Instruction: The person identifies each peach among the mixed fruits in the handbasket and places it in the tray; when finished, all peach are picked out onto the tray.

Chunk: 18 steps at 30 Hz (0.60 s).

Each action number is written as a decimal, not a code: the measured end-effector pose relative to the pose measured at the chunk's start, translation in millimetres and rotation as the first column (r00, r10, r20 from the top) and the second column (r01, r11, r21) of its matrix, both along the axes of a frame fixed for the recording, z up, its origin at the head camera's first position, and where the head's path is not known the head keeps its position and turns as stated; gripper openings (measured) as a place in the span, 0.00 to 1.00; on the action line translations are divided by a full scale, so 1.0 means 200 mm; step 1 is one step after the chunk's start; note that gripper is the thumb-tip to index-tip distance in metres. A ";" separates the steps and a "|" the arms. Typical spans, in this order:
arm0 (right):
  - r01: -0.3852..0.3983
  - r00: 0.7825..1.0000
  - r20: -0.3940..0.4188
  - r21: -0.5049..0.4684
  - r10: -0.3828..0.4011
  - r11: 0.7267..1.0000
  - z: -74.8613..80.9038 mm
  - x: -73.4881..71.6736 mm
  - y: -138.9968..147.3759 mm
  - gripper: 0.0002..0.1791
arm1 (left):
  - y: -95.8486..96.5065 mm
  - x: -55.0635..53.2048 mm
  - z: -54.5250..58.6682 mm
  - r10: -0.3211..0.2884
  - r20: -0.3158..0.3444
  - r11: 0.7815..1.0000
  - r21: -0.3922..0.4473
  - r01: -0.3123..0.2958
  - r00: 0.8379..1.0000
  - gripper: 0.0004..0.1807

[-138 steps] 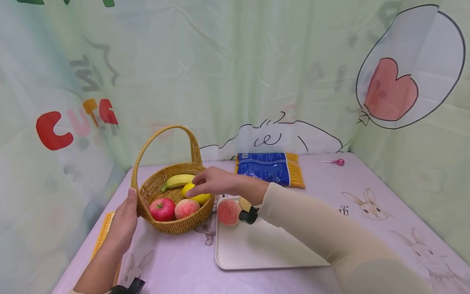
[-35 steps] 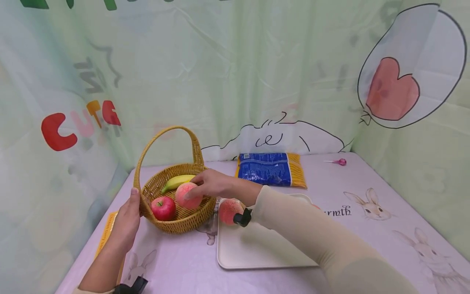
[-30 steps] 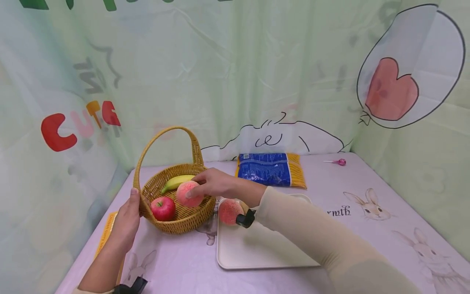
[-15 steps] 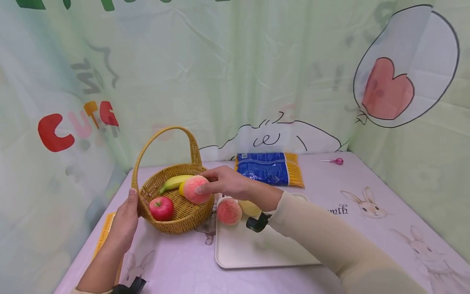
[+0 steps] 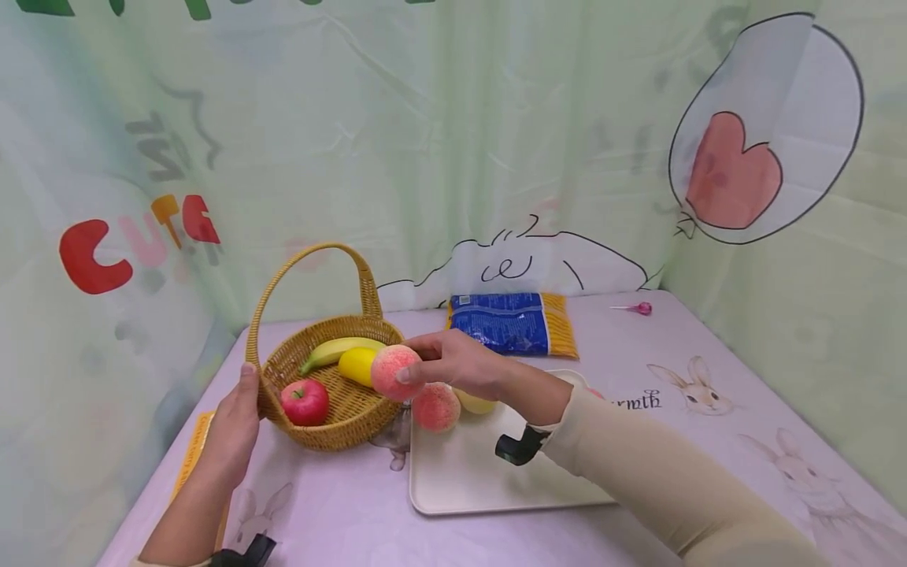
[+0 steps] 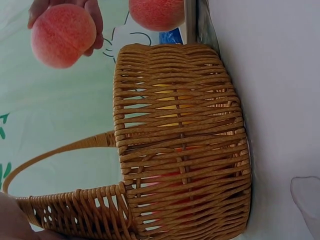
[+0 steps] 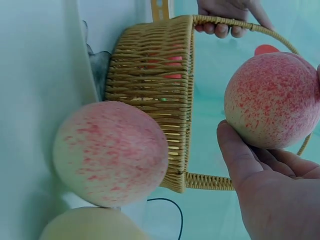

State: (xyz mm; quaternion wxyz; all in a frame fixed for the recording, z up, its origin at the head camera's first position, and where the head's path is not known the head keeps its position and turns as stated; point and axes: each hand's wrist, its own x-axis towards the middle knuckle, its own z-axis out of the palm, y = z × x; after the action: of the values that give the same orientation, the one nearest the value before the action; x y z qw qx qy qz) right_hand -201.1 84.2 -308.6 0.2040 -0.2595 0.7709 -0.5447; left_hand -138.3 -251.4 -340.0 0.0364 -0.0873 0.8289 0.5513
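My right hand [image 5: 457, 366] pinches a pink peach [image 5: 397, 373] between thumb and fingers, just above the right rim of the wicker basket [image 5: 340, 437]. In the right wrist view, the same peach [image 7: 275, 100] is well above a second peach. My left hand [image 5: 237, 417] grips the base of the basket's handle at its left side. Inside the basket lie a banana [image 5: 333, 351], a yellow oblong fruit [image 5: 357, 365] partly behind the held peach, and a red apple [image 5: 305, 402]. A second peach [image 5: 435, 408] and a pale yellow fruit [image 5: 475, 403] sit on the cream tray [image 5: 489, 480].
Behind the tray lies a blue and yellow packet [image 5: 510, 323]. A pink lollipop [image 5: 642, 309] is at the back right. An orange-yellow package [image 5: 190, 457] lies partly under my left forearm. Printed curtains [image 5: 425, 157] stand behind the table.
The peach first lay at the basket's front while my right hand was at the yellow fruit. Now my right hand has lifted it and carried it right, to the rim. The left hand stays put.
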 end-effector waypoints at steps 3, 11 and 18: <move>0.016 1.000 -0.003 -0.005 -0.016 1.000 -0.02 0.04 0.03 0.29 | 0.00 0.00 0.00 -0.005 -0.005 1.000 0.012 0.005 1.000 0.52; 0.065 0.997 0.044 -0.028 -0.063 0.998 -0.07 0.12 0.09 0.29 | -0.01 0.00 0.00 -0.005 0.001 1.000 0.008 0.005 1.000 0.51; 0.073 0.996 0.057 -0.060 -0.069 0.996 -0.14 0.20 0.14 0.29 | 0.00 0.00 0.01 -0.008 0.006 1.000 0.018 0.008 1.000 0.52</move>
State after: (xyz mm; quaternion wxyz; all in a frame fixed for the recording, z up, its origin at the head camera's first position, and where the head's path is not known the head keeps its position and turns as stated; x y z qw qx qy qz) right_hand -161.6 112.2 -336.8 0.1972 -0.2231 0.7565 -0.5823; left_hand -137.9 -252.1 -338.6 0.0418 -0.0853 0.8242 0.5582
